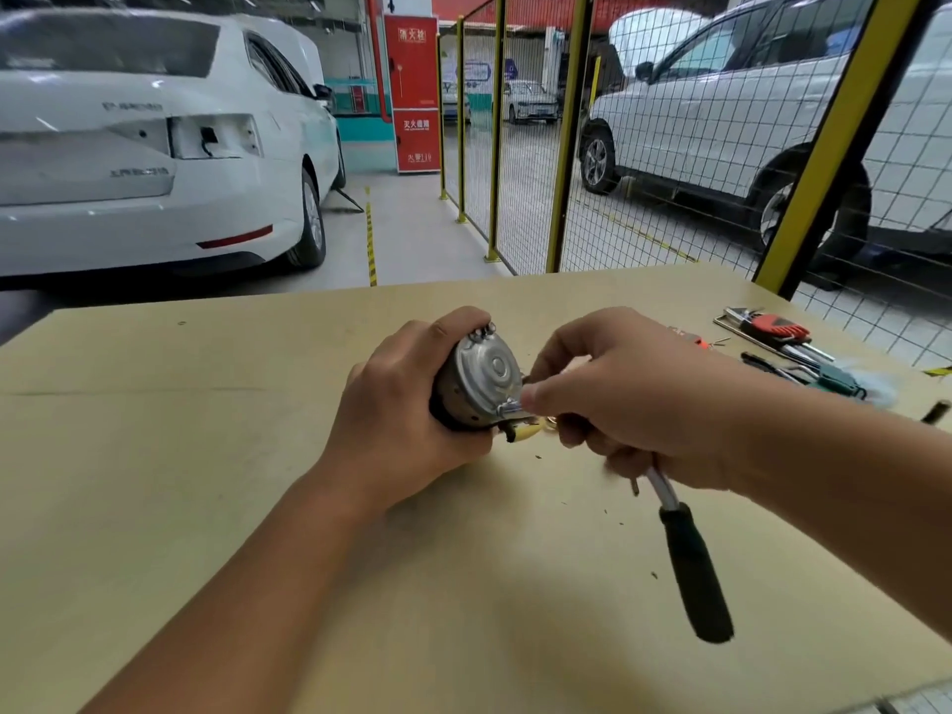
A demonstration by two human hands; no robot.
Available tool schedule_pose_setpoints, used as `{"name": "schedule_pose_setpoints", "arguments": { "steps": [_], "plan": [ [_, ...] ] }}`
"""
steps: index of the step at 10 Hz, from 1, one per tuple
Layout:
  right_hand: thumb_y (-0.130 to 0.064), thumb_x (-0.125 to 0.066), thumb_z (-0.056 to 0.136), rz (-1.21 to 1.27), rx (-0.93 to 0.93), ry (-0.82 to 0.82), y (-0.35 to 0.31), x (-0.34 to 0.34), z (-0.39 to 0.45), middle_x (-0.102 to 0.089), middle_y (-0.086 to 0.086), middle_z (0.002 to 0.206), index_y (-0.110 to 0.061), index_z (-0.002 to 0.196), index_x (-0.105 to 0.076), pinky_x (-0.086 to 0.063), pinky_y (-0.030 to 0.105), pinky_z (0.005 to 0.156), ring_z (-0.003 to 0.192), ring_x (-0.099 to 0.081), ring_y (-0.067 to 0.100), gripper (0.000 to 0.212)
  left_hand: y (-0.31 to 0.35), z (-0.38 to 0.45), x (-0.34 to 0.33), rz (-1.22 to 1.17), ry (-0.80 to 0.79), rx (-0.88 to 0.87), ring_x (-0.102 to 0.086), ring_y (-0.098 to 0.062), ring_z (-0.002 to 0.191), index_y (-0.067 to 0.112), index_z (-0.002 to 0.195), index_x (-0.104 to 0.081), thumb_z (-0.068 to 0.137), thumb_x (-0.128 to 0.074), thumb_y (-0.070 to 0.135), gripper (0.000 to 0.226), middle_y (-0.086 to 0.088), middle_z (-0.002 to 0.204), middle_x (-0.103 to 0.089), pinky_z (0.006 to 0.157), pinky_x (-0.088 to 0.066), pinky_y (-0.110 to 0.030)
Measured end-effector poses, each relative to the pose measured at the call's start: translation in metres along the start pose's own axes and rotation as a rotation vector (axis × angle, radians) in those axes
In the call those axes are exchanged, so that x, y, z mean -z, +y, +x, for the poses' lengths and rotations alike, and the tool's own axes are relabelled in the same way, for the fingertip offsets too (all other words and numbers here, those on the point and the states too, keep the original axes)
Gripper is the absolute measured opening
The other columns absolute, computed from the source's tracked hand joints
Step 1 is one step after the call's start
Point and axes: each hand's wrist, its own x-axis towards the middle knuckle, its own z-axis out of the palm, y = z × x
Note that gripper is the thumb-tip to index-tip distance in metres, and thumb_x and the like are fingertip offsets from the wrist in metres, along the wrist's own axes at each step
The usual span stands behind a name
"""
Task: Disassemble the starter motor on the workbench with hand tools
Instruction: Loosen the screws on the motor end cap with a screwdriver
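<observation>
- Garage bay: white car (154, 146) far left, yellow mesh fence (566, 146) behind bench.
- Bench (206, 481) tan board; hex keys (772, 332) + pliers (824, 376) at right edge.
- L hand (396, 420) clamped round motor (479, 378), mid-bench, end cap facing cam.
- R hand (618, 399) closed on tool (690, 548), fingertips at motor's lower bolt; black handle hangs down toward cam.

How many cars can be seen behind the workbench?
4. A white car at left, a white SUV behind the mesh fence at right, and two small distant cars in the middle. Others may be hidden.
</observation>
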Motion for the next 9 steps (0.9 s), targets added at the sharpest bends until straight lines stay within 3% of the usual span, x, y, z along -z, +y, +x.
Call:
{"name": "schedule_pose_setpoints", "arguments": {
  "steps": [2, 3, 4, 5, 6, 7, 8, 9],
  "plan": [
    [-0.004, -0.063, 0.094, 0.209, -0.187, 0.034, -0.005, -0.011, -0.001, -0.046, 0.006, 0.050, -0.003, 0.091, -0.062, -0.024, 0.019, 0.040, 0.036, -0.029, 0.011, 0.004, 0.006, 0.001, -0.002, 0.121, -0.012, 0.004, -0.063, -0.027, 0.098, 0.047, 0.137, -0.042, 0.058, -0.071, 0.047, 0.085, 0.006, 0.114, -0.061, 0.086, -0.054, -0.052],
    [-0.004, -0.061, 0.095, 0.330, -0.287, 0.006, 0.001, -0.018, 0.001, -0.040, 0.002, 0.045, -0.011, 0.077, -0.050, -0.022, 0.017, 0.036, 0.033, -0.025, 0.009, 0.022, 0.005, 0.000, -0.002, 0.220, -0.023, -0.044, -0.062, -0.029, 0.091, 0.045, 0.137, -0.043, 0.058, -0.076, 0.044, 0.085, 0.006, 0.108, -0.062, 0.082, -0.053, -0.051],
    [-0.007, -0.070, 0.092, 0.266, -0.282, 0.057, 0.009, -0.020, 0.002, -0.041, 0.003, 0.047, -0.007, 0.075, -0.053, -0.023, 0.018, 0.037, 0.036, -0.026, 0.010, 0.024, 0.003, -0.001, -0.002, 0.267, -0.021, -0.089, -0.063, -0.029, 0.087, 0.042, 0.136, -0.046, 0.058, -0.080, 0.043, 0.085, 0.005, 0.106, -0.064, 0.082, -0.053, -0.051],
    [-0.018, -0.080, 0.088, 0.055, -0.099, 0.114, 0.013, -0.018, 0.004, -0.050, 0.006, 0.053, 0.001, 0.082, -0.067, -0.031, 0.022, 0.040, 0.038, -0.035, 0.013, 0.024, 0.002, 0.000, -0.002, 0.235, -0.013, -0.080, -0.063, -0.029, 0.087, 0.042, 0.136, -0.047, 0.058, -0.081, 0.042, 0.085, 0.005, 0.104, -0.065, 0.082, -0.053, -0.051],
    [-0.031, -0.081, 0.087, -0.333, 0.192, 0.172, 0.013, -0.013, 0.009, -0.062, -0.005, 0.056, -0.017, 0.074, -0.071, -0.038, 0.022, 0.041, 0.043, -0.053, 0.008, 0.022, 0.000, 0.002, 0.001, 0.185, -0.001, -0.054, -0.065, -0.027, 0.088, 0.043, 0.135, -0.047, 0.056, -0.081, 0.043, 0.085, 0.006, 0.105, -0.067, 0.080, -0.055, -0.049],
    [-0.023, -0.074, 0.093, -0.958, 0.802, 0.161, 0.013, -0.002, 0.011, -0.064, 0.002, 0.071, -0.014, 0.088, -0.070, -0.045, 0.031, 0.051, 0.059, -0.059, 0.026, 0.010, -0.005, 0.004, 0.005, 0.090, 0.021, -0.016, -0.066, -0.022, 0.091, 0.044, 0.134, -0.049, 0.055, -0.082, 0.043, 0.085, 0.008, 0.109, -0.068, 0.081, -0.057, -0.045],
    [-0.010, -0.070, 0.091, -1.311, 1.141, 0.067, 0.007, 0.005, 0.019, -0.062, 0.011, 0.075, -0.007, 0.098, -0.066, -0.048, 0.039, 0.050, 0.056, -0.055, 0.035, 0.008, -0.012, 0.005, 0.009, 0.004, 0.040, 0.005, -0.067, -0.019, 0.096, 0.043, 0.135, -0.051, 0.055, -0.083, 0.044, 0.086, 0.010, 0.115, -0.068, 0.082, -0.057, -0.042],
    [-0.027, -0.074, 0.092, -0.643, 0.522, 0.105, -0.005, -0.006, 0.022, -0.063, 0.001, 0.067, -0.018, 0.086, -0.066, -0.042, 0.028, 0.047, 0.055, -0.057, 0.023, 0.014, -0.013, 0.005, 0.009, -0.010, 0.035, 0.000, -0.066, -0.020, 0.096, 0.043, 0.135, -0.051, 0.054, -0.077, 0.047, 0.084, 0.010, 0.114, -0.067, 0.082, -0.057, -0.043]
  ]
}}
